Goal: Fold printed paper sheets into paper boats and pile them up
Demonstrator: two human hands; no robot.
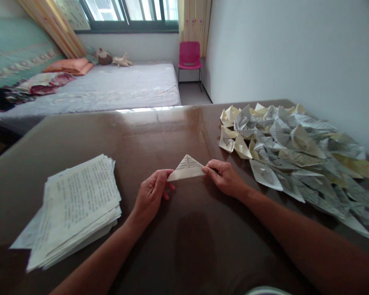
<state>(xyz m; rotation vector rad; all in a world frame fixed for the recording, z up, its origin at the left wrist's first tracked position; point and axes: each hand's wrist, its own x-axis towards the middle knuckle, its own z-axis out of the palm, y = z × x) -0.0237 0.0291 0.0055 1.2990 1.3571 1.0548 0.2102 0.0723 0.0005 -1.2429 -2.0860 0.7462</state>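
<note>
A printed sheet folded into a small triangle (187, 168) sits just above the dark brown table (147, 135), point up. My left hand (152, 193) pinches its left corner with closed fingers. My right hand (224, 176) pinches its right corner, fingers also closed. Both forearms reach in from the near edge.
A stack of flat printed sheets (76, 205) lies at the near left. A big heap of folded paper shapes (295, 151) covers the right side of the table by the white wall. Behind the table are a bed (110, 86) and a pink chair (190, 57).
</note>
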